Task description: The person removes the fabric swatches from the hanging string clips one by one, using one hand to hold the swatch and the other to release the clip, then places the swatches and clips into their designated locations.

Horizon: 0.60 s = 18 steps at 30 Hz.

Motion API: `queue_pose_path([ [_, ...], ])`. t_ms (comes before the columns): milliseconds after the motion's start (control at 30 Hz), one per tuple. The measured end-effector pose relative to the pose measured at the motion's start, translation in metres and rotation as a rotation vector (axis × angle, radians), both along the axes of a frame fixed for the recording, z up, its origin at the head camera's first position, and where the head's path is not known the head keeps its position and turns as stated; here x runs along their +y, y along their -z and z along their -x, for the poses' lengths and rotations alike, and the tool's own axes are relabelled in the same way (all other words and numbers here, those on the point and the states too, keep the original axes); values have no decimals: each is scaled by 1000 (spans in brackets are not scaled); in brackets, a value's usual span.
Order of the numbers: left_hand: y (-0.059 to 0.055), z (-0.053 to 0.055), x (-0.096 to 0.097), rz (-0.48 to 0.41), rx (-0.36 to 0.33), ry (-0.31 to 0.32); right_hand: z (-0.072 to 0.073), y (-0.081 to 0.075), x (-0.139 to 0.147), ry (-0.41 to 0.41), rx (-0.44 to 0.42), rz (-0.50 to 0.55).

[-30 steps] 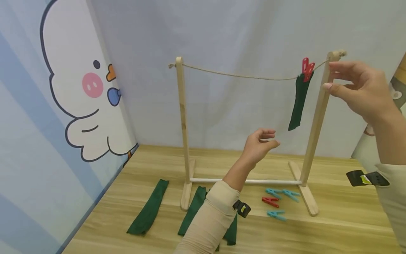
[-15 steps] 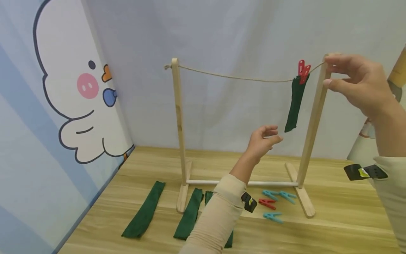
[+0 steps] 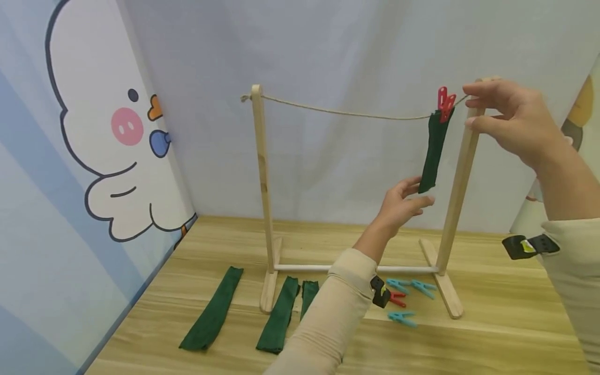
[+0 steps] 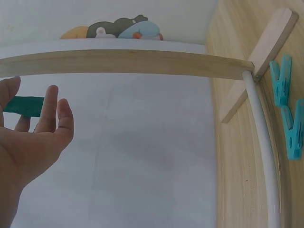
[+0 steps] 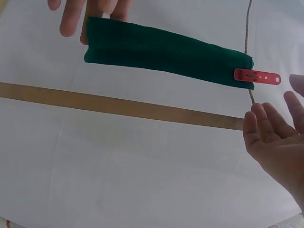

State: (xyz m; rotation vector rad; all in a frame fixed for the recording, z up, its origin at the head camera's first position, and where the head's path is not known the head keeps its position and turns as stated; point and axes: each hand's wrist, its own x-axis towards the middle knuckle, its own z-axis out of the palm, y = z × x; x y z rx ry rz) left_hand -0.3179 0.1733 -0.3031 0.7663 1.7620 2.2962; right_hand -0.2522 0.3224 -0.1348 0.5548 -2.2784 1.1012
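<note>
A dark green strip of cloth (image 3: 433, 156) hangs from a thin cord (image 3: 347, 112), held by a red clothespin (image 3: 446, 105) near the right post (image 3: 461, 192) of a wooden stand. My left hand (image 3: 399, 204) is at the strip's lower end, thumb and fingers apart on either side of it. In the left wrist view that green end (image 4: 29, 106) shows between thumb and fingers. My right hand (image 3: 520, 117) is raised at the right post's top, fingers loosely bent beside the cord. The right wrist view shows the clothespin (image 5: 259, 76) just beyond its fingertips.
On the wooden table lie blue clothespins (image 3: 402, 318) and a red clothespin (image 3: 398, 298), partly hidden by my left wrist. Several more green strips (image 3: 213, 312) lie at the left, one partly under my sleeve in view. A white crossbar (image 3: 408, 269) joins the stand's feet.
My left hand has moved right and up to the hanging strip's lower end. My right hand has shifted slightly left, over the post's top toward the clothespin.
</note>
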Motion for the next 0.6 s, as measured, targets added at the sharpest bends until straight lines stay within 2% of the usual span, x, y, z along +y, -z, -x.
queue_pose_path([
  [133, 0, 0, 4, -56, 24, -55, 1, -4, 1, 38, -47, -17],
  [267, 3, 2, 3, -75, 41, -106, 4, -8, -2, 51, -95, -48],
  [600, 8, 1, -3, -47, 38, -77, 14, -16, -19, 121, -209, -184],
])
